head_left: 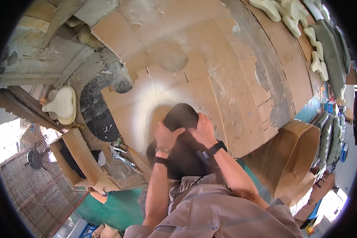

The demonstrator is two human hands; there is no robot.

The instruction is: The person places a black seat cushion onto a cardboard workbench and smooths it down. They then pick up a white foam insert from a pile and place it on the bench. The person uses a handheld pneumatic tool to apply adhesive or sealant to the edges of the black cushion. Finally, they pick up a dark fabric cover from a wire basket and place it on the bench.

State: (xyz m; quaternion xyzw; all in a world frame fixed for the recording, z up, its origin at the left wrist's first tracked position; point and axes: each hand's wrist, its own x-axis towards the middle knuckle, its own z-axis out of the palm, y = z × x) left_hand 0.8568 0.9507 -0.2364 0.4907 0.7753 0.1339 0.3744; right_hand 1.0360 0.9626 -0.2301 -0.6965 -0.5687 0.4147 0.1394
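A dark, soft-looking piece, rounded at its far end and shaped like a saddle cover, lies at the near edge of the cardboard-covered table. My left hand grips its left side, thumb laid on top and pointing inward. On the opposite side my right hand holds the edge, its thumb also over the upper face. Both thumb tips almost meet at the middle. My other fingertips are partly hidden under the piece. Its near part widens toward my body. A pale, powdery arc marks the cardboard around it.
Left of my hands lie a metal spray gun and an open cardboard box with dark pieces inside. Cream foam saddle pads stand beyond, near a caged fan. A big carton is at right; more foam pads lie far right.
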